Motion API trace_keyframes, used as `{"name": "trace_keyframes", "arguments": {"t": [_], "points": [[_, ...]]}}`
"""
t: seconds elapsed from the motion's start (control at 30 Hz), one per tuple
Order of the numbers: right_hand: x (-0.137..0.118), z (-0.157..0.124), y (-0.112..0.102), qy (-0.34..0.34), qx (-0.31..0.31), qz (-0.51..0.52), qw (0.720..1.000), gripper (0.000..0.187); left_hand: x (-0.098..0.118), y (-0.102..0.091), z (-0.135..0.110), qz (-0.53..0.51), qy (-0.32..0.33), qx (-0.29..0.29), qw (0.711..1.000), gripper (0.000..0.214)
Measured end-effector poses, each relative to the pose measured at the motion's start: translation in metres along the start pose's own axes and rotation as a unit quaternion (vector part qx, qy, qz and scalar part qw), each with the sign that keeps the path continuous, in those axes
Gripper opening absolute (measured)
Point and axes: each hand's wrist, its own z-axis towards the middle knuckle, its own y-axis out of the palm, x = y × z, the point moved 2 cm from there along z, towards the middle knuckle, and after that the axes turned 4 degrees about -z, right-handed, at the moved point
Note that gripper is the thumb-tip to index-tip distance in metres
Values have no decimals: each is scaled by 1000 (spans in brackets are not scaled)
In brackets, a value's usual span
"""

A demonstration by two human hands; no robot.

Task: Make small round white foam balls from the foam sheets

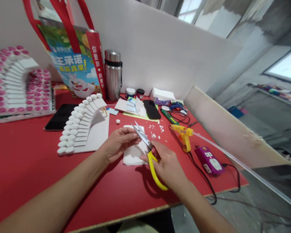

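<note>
My right hand (165, 164) grips yellow-handled scissors (149, 152) over a stack of white foam sheets (134, 154) on the red table (26, 158). The blades point up and left, slightly parted. My left hand (118, 142) is pinched shut at the blade tips, on a small white piece I can barely make out. White scraps (156, 129) lie scattered just beyond the sheets.
A white foam fan model (82, 126) stands left of my hands, a pink-dotted one (16, 81) at far left. Behind are a phone (59, 117), printed bag (75, 61), steel flask (113, 74), paint jars (130, 93). A yellow glue gun (184, 136) and purple power strip (208, 160) lie right.
</note>
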Motion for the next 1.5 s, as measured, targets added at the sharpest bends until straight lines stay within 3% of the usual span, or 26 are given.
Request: {"name": "trace_keyframes", "arguments": {"t": [0.2, 0.33, 0.5, 0.63, 0.93, 1.13, 1.3, 1.5], "points": [[-3, 0, -6, 72, -25, 64, 995, 34, 0, 1, -1, -22, -24, 9, 999, 20], [10, 5, -15, 140, 7, 58, 988, 39, 3, 1, -2, -26, -33, 16, 999, 19], [27, 11, -29, 138, 32, -66, 988, 51, 7, 3, -5, -49, -28, 24, 998, 19], [30, 8, -33, 149, 27, -38, 988, 50, 7, 3, -3, -31, -26, 6, 999, 23], [17, 4, -32, 112, 30, 39, 993, 37, 10, 1, -2, 3, 1, -28, 1000, 17], [12, 2, -31, 63, 1, 61, 996, 47, 10, 2, -3, -44, 2, 13, 999, 17], [3, 2, -30, -37, -27, 7, 999, 62, 7, 3, -3, -56, -18, -2, 998, 17], [-2, 8, -26, -67, -9, -57, 996, 65, 3, 0, -3, -51, -19, -15, 998, 23]]}}
